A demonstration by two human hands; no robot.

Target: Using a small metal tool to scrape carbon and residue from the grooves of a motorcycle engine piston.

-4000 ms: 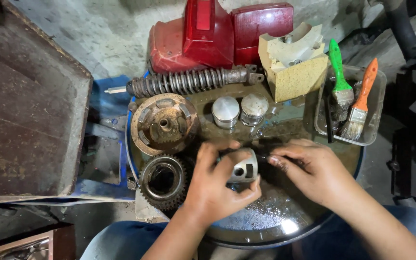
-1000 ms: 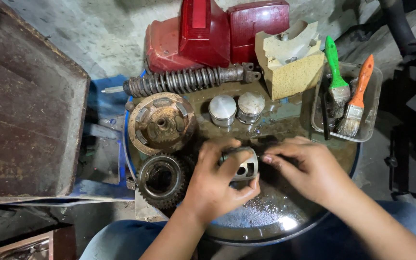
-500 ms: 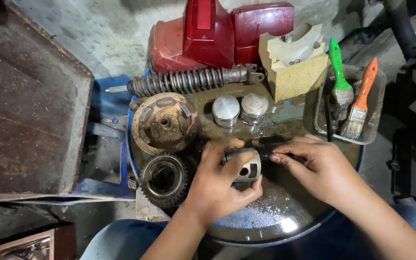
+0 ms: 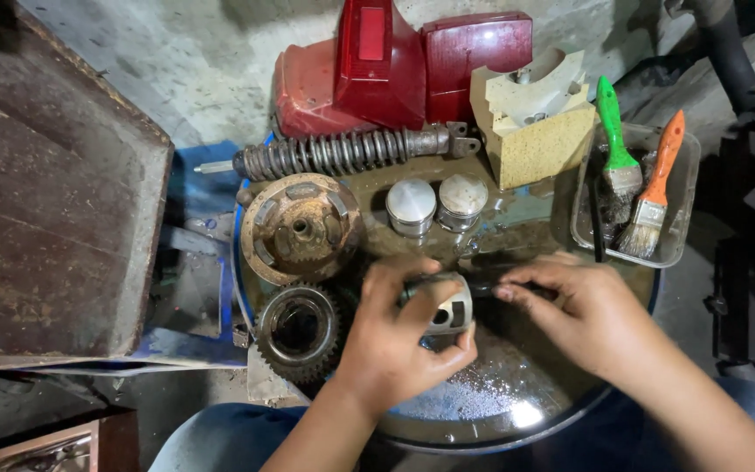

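Left: rusty clutch drum (image 4: 301,225), toothed gear (image 4: 297,329) below it. Left hand (image 4: 395,336) grasps a grey metal piston (image 4: 449,306) over the oily round basin (image 4: 526,419), centre. Piston lies sideways, long axis left-right, pin hole facing up toward the camera. Right hand (image 4: 589,315) pinches a thin dark tool (image 4: 487,287) at the piston's right end.

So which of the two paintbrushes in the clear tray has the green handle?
The left brush, nearer the yellowish block; the other brush beside it has an orange handle.
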